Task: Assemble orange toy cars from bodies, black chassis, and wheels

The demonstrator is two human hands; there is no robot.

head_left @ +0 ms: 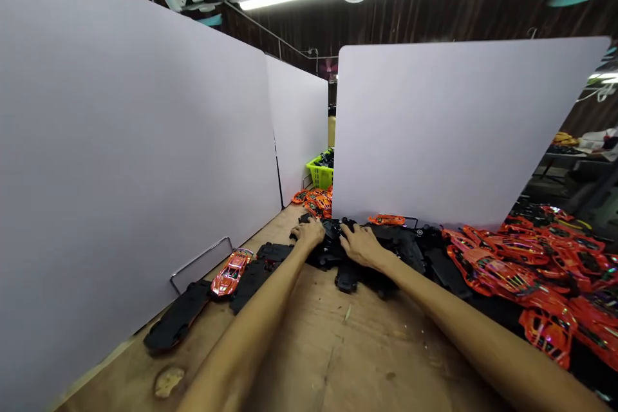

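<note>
Both my hands are at the far side of the wooden table, on a heap of black plastic toy car chassis (333, 251). My left hand (309, 233) is curled over black parts at the heap's left end. My right hand (362, 246) lies a little to the right, thumb and fingers bent around black parts; its fingertips are partly hidden. At left, an orange shiny toy car (232, 272) rests among dark chassis pieces, with a long black chassis (179, 317) nearer to me.
A large pile of orange car body shells (512, 264) covers the right side. White partition boards (449, 135) stand behind and at left, on wire stands (200, 261). Beyond the gap sit more orange shells (316, 201) and a yellow-green basket (320, 175) of black parts.
</note>
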